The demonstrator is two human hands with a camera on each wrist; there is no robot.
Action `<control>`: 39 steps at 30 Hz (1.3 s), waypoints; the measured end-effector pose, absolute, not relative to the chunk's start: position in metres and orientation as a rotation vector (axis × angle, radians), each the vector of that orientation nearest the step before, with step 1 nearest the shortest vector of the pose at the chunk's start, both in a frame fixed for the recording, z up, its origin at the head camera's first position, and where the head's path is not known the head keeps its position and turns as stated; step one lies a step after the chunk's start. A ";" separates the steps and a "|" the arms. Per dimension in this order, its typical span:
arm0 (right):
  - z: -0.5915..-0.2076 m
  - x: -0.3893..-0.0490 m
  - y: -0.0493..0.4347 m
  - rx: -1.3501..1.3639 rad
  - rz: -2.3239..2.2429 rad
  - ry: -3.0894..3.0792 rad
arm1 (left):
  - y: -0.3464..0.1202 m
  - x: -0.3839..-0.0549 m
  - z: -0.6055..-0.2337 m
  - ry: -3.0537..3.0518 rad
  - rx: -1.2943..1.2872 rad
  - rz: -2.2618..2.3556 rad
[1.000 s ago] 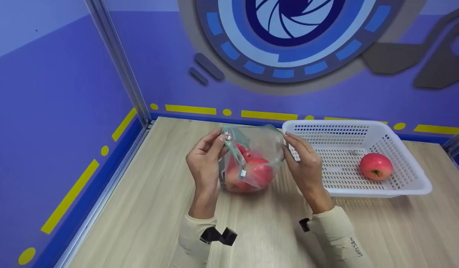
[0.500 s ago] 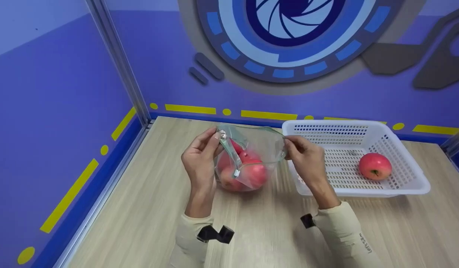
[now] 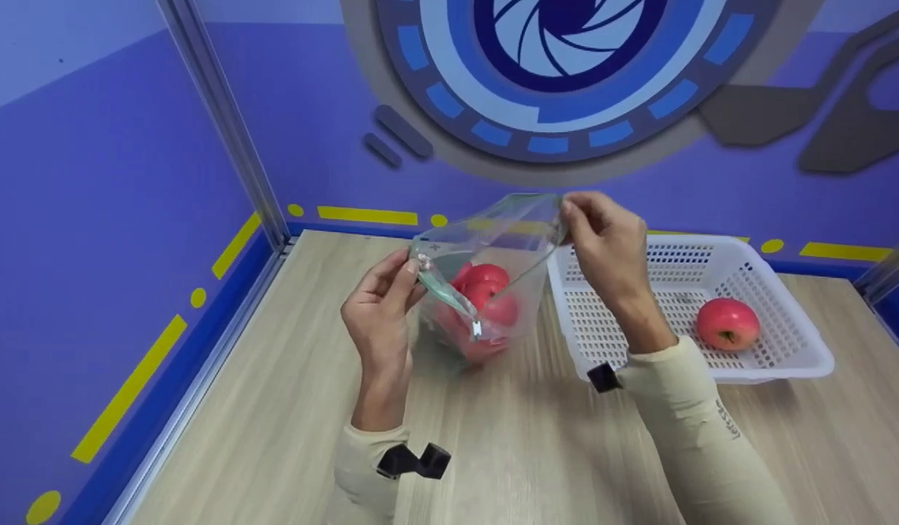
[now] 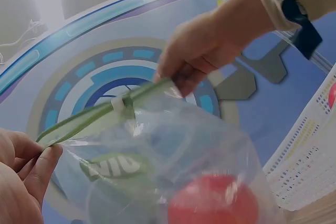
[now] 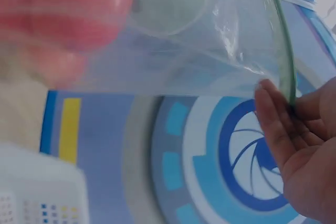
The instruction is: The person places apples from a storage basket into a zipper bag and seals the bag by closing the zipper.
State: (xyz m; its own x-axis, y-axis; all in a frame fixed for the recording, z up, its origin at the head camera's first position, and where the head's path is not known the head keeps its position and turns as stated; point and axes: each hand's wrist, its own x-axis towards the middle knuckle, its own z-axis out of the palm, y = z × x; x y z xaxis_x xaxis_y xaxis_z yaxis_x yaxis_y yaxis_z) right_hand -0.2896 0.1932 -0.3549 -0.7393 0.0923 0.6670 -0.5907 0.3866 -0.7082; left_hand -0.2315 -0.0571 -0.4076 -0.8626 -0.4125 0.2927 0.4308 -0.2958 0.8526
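A clear slider zip bag (image 3: pixel 531 251) with green-edged lips hangs between both hands, its mouth gaping. Several red apples (image 3: pixel 487 281) sit in its lower part. My left hand (image 3: pixel 380 306) pinches the left corner of the mouth between thumb and fingers. The right hand (image 3: pixel 611 244) pinches the opposite corner, higher and farther right. A small white slider (image 3: pixel 477 329) shows at the zip strip in the head view. In the left wrist view, green print (image 4: pixel 116 166) marks the bag's side. The right wrist view shows the fingertips (image 5: pixel 265 90) at the green edge.
Right of the bag stands a white perforated basket (image 3: pixel 763 375) with one red apple (image 3: pixel 728 324) inside; the right forearm passes over its left part. Beneath is a light wood tabletop (image 3: pixel 493 467). Blue printed panels (image 3: pixel 303 131) rise behind and at left.
My right hand has risen and pulled its corner of the bag up, stretching the mouth wider and taller. The left hand has shifted slightly left. The apples inside have shifted.
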 end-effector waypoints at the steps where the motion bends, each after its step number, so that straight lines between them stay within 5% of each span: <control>1: -0.351 -0.290 0.191 0.432 1.389 -1.986 | -0.058 -0.231 -0.407 -1.438 -0.021 -2.178; 39: -0.414 -0.281 0.271 0.309 1.458 -2.237 | -0.050 -0.233 -0.412 -1.580 -0.177 -2.164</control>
